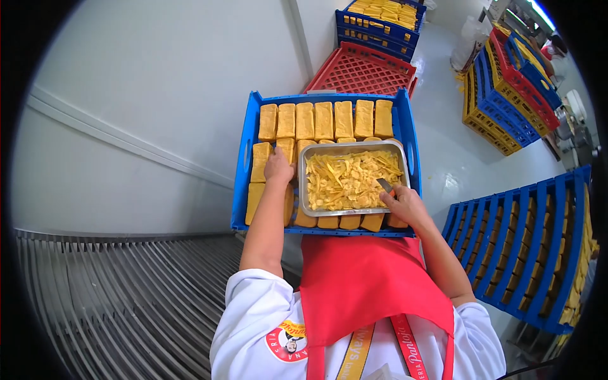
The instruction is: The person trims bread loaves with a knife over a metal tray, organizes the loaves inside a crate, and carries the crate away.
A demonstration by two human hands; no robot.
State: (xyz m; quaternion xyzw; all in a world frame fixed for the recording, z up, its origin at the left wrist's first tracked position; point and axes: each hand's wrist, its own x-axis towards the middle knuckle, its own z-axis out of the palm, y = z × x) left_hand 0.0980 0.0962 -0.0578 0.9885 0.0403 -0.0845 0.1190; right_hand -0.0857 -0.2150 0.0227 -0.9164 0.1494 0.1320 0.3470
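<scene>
A blue crate [241,183] holds rows of yellow-brown, loaf-shaped blocks [323,120]. On top of the blocks sits a metal tray [304,204] filled with yellow strips and scraps [351,174]. My left hand [278,168] reaches into the crate left of the tray, its fingers closed around one of the blocks [285,147]. In my right hand [405,204], at the tray's right edge, is a small knife [385,185] with a dark blade and an orange part at the handle. The blade points up and left over the scraps.
Ahead are a red crate [367,68] and stacked blue crates [377,33] with yellow pieces. More crates [506,95] stand at the upper right, a person [557,60] beyond them. Right of me is a blue crate stack [519,247]. Metal slats [139,297] lie at lower left, beside a wall.
</scene>
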